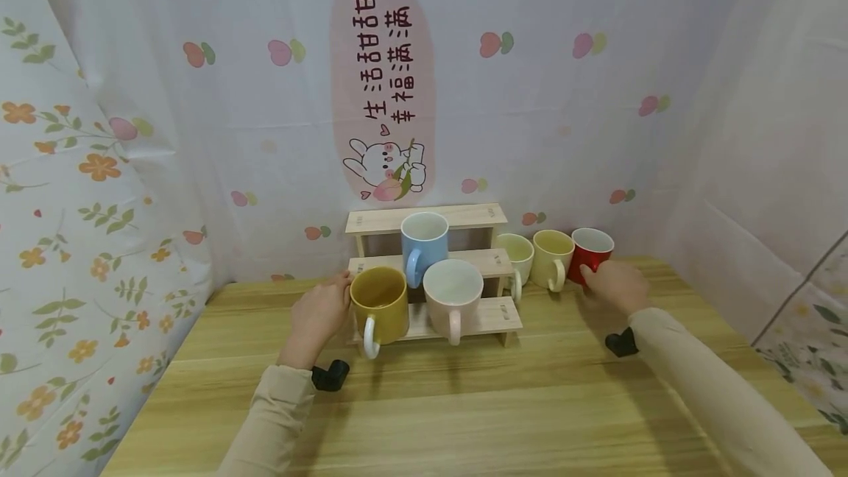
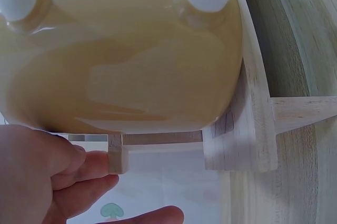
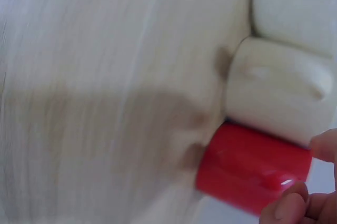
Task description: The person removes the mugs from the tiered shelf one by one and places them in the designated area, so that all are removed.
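Observation:
My left hand (image 1: 322, 313) is at the left side of a three-tier wooden shelf (image 1: 501, 313). In the left wrist view its thumb and fingers pinch the end of a board. Beside it on the lowest tier stands a mustard-yellow mug (image 1: 392, 320) with a white handle. A pale pink mug (image 1: 453, 291) is to its right, and a blue mug (image 1: 430, 250) is on the middle tier. My right hand (image 1: 617, 284) is at a red mug (image 3: 247, 166) on the table, thumb and forefinger apart near its handle and rim. The blurred right wrist view partly hides their contact.
Left of the red mug, a pale yellow mug (image 1: 550, 250) and a cream mug (image 1: 522, 252) stand in the same row, close to the shelf's right side. A printed curtain (image 1: 543, 116) hangs behind the wooden table (image 1: 464, 418).

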A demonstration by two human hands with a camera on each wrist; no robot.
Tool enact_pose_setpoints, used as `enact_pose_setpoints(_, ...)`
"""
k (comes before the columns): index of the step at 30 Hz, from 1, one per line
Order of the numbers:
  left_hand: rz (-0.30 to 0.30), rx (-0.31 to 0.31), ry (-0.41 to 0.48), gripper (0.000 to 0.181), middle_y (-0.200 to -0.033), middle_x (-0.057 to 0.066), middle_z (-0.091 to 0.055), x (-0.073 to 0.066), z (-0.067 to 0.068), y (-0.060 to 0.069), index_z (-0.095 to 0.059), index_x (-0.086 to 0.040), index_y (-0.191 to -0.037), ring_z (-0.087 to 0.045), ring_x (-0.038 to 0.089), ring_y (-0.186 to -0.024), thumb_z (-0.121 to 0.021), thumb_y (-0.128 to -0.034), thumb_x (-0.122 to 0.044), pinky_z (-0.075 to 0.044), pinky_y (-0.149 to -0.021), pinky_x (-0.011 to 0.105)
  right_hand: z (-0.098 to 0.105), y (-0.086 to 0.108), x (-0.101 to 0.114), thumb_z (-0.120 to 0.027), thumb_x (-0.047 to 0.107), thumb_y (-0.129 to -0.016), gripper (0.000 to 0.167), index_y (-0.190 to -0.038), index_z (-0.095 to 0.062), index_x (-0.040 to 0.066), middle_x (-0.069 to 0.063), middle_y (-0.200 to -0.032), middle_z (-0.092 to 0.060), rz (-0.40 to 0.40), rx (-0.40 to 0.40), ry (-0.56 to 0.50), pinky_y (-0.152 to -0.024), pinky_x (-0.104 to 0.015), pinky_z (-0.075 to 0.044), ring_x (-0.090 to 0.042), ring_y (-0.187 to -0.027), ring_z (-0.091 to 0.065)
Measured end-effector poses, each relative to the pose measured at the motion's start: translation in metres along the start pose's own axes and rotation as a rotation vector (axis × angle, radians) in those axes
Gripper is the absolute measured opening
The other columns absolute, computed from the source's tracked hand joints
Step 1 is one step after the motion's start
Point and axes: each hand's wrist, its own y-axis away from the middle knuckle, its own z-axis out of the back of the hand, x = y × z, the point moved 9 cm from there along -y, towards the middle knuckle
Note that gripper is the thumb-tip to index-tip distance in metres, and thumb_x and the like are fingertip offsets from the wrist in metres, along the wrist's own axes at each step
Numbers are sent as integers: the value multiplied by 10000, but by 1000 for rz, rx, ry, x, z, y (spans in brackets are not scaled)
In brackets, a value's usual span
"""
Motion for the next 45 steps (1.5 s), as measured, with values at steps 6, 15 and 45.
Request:
enact_pose_setpoints(6, -18, -8, 0, 387, -1357, 83, -570, 0, -1, 1, -548, -110, -1362, -650, 417, -949, -411, -1026, -245, -540, -664, 534, 9, 11, 22, -378, 384, -953, 481, -619, -567, 93, -128, -693, -582, 24, 9, 12, -526, -397, -425, -306, -647, -529)
enact_pose_setpoints(15, -20, -5, 10, 395, -1314, 140, -594, 0, 0, 1, -534, -99, -1371, -650, 434, -917, -397, -1028, -239, -536, -643, 533, 23, 26, 55, -401, 365, -939, 443, -633, -555, 84, -78, -632, -536, 75, -26, -13, -482, -344, -377, -250, -577, -491)
enact_pose_setpoints(45, -26, 36, 32, 384, -1425, 61, -508, 3, -2, 2, -547, -136, -1366, -632, 450, -927, -407, -1021, -232, -533, -660, 532, 53, 57, 174, -426, 301, -903, 467, -462, -351, 167, 39, -493, -297, 171, -146, -1, -409, -261, -233, -139, -490, -313)
